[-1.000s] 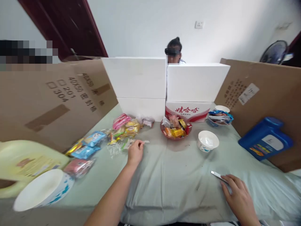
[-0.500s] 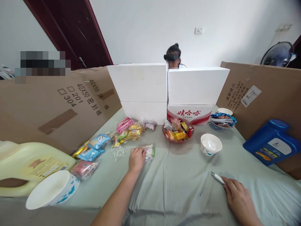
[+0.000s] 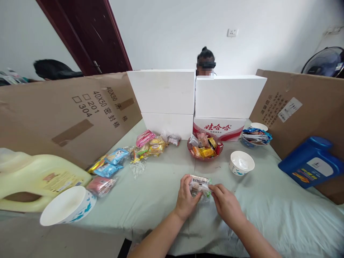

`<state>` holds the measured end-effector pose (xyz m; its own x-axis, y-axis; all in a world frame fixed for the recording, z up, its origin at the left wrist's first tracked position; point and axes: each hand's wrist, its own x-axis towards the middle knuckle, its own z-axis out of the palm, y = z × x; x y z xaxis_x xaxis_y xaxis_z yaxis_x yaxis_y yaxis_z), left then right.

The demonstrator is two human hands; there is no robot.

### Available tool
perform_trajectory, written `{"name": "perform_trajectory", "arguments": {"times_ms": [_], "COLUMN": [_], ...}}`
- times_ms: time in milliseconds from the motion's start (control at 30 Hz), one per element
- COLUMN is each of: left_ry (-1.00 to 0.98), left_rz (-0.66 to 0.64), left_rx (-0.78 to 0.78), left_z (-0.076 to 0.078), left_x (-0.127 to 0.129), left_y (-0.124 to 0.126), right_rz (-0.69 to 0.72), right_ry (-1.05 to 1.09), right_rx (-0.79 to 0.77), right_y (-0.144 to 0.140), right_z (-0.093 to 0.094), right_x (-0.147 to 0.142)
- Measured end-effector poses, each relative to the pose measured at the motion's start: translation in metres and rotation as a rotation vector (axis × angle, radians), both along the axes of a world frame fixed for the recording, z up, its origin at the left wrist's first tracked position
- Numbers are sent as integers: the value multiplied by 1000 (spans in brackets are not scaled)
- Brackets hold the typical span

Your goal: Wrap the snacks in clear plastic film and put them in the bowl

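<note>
A clear-wrapped snack packet point(image 3: 197, 179) with green at its right edge lies on the cloth in front of me. My left hand point(image 3: 187, 200) grips it from the left, thumb below and fingers above. At its right side is my right hand point(image 3: 225, 204), fingers pinched around a slim white pen-like tool point(image 3: 205, 186). The tool's tip rests over the wrapper; whether it pierces the plastic I cannot tell. Beyond the hands stands a red bowl point(image 3: 190, 152) of wrapped snacks, with a white paper bowl point(image 3: 239, 169) to its right.
Snack packets point(image 3: 154, 147) lie left of centre, blue packets point(image 3: 114, 161) farther left. A yellowish jug point(image 3: 53, 172) and a large white bowl point(image 3: 77, 209) stand near left. White boxes point(image 3: 166, 93) and cardboard panels wall the table. A blue bottle point(image 3: 311, 165) leans right; a person sits behind.
My left hand has brought the snack packet right and nearer to me. My right hand has moved left with the white tool, onto the packet. The view has shifted slightly.
</note>
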<state>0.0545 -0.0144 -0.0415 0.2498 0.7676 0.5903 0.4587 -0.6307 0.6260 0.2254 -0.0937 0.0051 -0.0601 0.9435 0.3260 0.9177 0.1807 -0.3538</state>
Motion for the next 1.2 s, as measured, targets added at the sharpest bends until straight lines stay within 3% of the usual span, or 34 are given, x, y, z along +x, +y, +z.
{"name": "perform_trajectory", "arguments": {"times_ms": [133, 233, 367, 500, 600, 733, 867, 967, 1100, 1200], "left_ry": [-84, -44, 23, -33, -64, -84, -98, -64, 127, 413], "left_rz": [-29, -64, -52, -71, -132, -202, -197, -191, -243, -433], "left_rx": [-14, -19, -100, -221, -260, -300, -322, -287, -75, -57], "left_z": [-2, 0, 0, -3, 0, 9, 18, 28, 52, 69], "left_x": [-6, -11, -17, -14, -11, -9, -14, -27, -60, -82], "left_y": [0, 2, 9, 14, 12, 6, 6, 8, -3, -23], "right_rz": [70, 41, -73, -282, -407, -342, -102, -17, 132, 238], "right_ry": [-168, -217, -154, -103, -172, -53, 45, -29, -144, -153], "right_rx": [-118, -177, -171, -106, 66, 299, 236, 138, -18, -85], "right_y": [23, 18, -18, -62, -77, -60, -18, 4, -9, -41], "right_z": [12, 12, -9, -38, -43, -22, 2, 9, 8, 2], "right_x": [-30, -20, 43, 117, 137, 97, 34, 10, 1, -2]}}
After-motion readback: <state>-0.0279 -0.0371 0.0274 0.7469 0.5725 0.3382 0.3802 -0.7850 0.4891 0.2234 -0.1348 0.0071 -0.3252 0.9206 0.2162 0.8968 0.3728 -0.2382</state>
